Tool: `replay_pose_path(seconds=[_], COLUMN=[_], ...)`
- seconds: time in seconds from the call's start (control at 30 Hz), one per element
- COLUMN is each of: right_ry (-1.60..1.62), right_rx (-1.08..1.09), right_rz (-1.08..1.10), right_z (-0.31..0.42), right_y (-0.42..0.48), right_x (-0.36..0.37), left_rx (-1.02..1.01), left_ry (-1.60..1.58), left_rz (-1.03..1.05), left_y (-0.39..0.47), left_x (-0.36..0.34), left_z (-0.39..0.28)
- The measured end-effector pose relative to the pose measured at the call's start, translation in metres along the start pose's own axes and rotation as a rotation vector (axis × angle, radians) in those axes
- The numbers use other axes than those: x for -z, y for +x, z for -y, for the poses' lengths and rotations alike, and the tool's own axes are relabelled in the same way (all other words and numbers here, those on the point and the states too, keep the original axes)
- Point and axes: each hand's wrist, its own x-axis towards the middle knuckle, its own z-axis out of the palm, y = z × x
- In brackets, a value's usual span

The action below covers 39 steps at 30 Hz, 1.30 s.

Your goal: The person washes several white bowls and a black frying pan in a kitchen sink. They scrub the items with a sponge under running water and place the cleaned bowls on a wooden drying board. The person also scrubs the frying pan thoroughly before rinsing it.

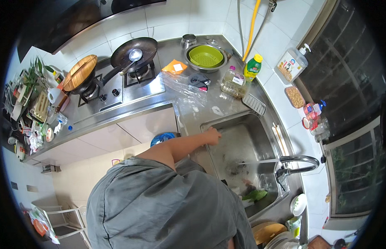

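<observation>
My left hand (213,136) is over the near left corner of the steel sink (258,127), its fingers curled. Whether anything is in it cannot be told. My right hand is out of view, hidden beyond the grey shirt (168,202). From the curved faucet (300,158) a stream of water runs into the basin. Green leaves (255,195) lie in the basin's lower part, beside some dark and reddish scraps (249,185).
On the counter stand a green colander (206,56) in a steel bowl, a plastic container (233,84), a yellow-capped green bottle (253,68) and a ridged tray (254,104). A wok (118,51) with a ladle rests on the stove. Plates and a wooden board (269,232) stand below the sink.
</observation>
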Motion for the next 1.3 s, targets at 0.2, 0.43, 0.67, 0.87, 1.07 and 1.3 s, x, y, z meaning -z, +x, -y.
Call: replay_pose_path(seconds=[0.2,0.43,0.67,0.87,1.07,1.3], right_ry=[-0.042,-0.083,-0.091,0.070,0.711,1.010], right_rx=[-0.025,-0.036,0.020,0.421,0.172,-0.422], right_rz=[-0.042,-0.098,-0.427,-0.774,-0.279,0.133], right_z=[0.006,0.004,0.008,-0.023,0.221,0.287], right_y=[-0.004,-0.008,0.003,0.010,-0.026,-0.004], right_x=[0.002,0.010,0.029,0.053,0.029,-0.058], left_rx=[0.058,0.201,0.134,0.305,0.457,0.682], left_ry=[-0.081,-0.052,-0.053,-0.143,-0.173,-0.832], left_rz=[-0.282,-0.383,-0.911,-1.250,-0.784,-0.421], left_y=[-0.024,-0.064,-0.144,-0.198,-0.353,-0.287], left_x=[0.007,0.050,0.150,0.261,0.281,0.242], left_z=[0.022,0.051,0.113,0.182,0.435,0.442])
